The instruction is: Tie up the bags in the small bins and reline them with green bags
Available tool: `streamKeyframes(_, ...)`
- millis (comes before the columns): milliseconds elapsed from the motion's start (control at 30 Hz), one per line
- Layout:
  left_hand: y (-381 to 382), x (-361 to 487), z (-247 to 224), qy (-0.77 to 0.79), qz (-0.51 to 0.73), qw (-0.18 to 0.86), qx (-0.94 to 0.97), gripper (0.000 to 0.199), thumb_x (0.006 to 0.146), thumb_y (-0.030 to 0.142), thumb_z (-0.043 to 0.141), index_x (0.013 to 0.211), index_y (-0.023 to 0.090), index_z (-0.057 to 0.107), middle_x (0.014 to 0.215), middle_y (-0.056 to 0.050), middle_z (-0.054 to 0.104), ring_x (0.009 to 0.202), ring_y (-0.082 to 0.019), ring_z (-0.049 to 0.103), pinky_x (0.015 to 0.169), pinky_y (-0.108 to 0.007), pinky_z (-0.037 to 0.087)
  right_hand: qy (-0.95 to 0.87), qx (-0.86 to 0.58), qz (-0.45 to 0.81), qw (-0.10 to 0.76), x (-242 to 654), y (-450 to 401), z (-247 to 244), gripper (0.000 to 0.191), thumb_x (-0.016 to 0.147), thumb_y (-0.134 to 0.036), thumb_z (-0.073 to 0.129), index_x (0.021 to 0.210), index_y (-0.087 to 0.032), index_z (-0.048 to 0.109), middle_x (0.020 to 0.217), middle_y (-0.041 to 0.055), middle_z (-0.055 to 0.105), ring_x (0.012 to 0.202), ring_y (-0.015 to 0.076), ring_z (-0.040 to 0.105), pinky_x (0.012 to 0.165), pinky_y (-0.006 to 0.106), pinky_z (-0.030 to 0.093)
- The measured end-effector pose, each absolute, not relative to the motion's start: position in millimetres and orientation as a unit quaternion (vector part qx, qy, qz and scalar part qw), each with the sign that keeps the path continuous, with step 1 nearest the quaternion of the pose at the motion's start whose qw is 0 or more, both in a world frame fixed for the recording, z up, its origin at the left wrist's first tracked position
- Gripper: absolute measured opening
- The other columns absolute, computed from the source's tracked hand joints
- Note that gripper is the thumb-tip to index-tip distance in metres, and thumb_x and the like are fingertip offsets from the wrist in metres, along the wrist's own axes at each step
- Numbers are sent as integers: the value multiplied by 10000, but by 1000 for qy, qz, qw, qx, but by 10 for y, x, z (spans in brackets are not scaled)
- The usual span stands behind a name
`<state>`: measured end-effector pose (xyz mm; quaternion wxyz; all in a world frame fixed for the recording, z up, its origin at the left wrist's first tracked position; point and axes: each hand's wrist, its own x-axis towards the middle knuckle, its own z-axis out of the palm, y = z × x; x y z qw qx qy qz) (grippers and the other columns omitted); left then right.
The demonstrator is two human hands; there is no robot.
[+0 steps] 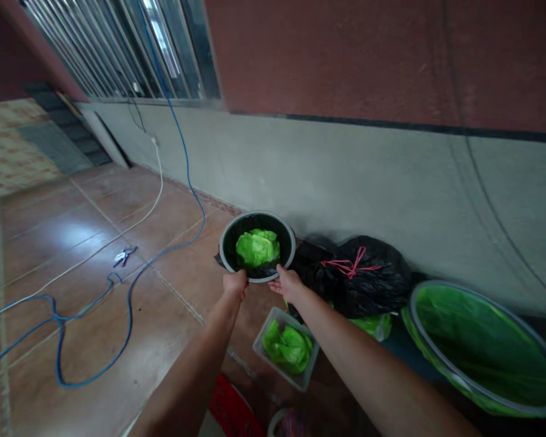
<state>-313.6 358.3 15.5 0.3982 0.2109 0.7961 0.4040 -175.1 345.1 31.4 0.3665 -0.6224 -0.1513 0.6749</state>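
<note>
Both my hands grip the near rim of a round trash bin (257, 214) with a grey rim and a black bag lining it. Inside lies a crumpled bright green plastic bag (257, 247). My left hand (235, 284) is closed on the rim at its near left. On the near right, my right hand (287, 283) has its thumb over the rim and its fingers beneath. Just below my right hand, a clear plastic container (278, 365) on the floor holds another green plastic bag (288, 347).
Right of the bin, a full black garbage bag (373, 276) tied with pink string rests against the wall. A larger bin with a green liner (482, 346) stands at right. A blue hose (131, 315) and white cable (136, 221) cross the tiled floor at left, near keys (124, 256).
</note>
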Motion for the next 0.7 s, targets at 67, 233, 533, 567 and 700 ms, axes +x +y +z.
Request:
streamKeyframes(67, 3375, -3185, 451, 786, 416, 376, 260, 55, 634, 145, 587, 662, 112, 620, 538, -49, 570, 524, -182, 606, 440, -226, 445, -168, -610, 668, 392, -1702, 3280, 528, 256, 952, -332, 455, 782, -154, 524, 639, -3, 589, 515, 85, 581, 520, 202, 497)
streamKeyframes(233, 2634, -3146, 1293, 748, 436, 318, 386, 166, 616, 278, 585, 537, 133, 570, 454, -2, 498, 430, -125, 469, 394, -211, 345, -286, -641, 543, 462, -1391, 2655, 1042, 284, 845, -388, 580, 687, -152, 569, 587, -1, 575, 492, 110, 554, 455, 202, 431)
streamKeyframes(533, 1094, -2294, 2132, 685, 297, 321, 583, 440, 690, 317, 568, 346, 221, 310, 345, 24, 304, 382, -92, 303, 390, -224, 248, -168, -701, 450, 527, -433, 538, 1768, 210, 741, -367, 623, 650, -186, 568, 583, 7, 584, 600, 159, 593, 505, 220, 454)
streamKeyframes(567, 943, -2155, 2077, 676, 285, 337, 590, 384, 700, 297, 561, 377, 216, 370, 371, 14, 368, 401, -110, 362, 402, -227, 276, -133, -716, 438, 527, -325, 277, 1746, 214, 728, -363, 635, 632, -190, 554, 572, 7, 579, 587, 162, 592, 500, 227, 459)
streamKeyframes(700, 436, -1631, 1622, 629, 238, 409, 616, 137, 734, 183, 527, 607, 197, 577, 589, -28, 624, 597, -172, 578, 536, -234, 419, -67, -755, 422, 497, 65, -553, 1359, 263, 748, -336, 606, 550, -205, 495, 477, 2, 532, 465, 148, 544, 477, 253, 451)
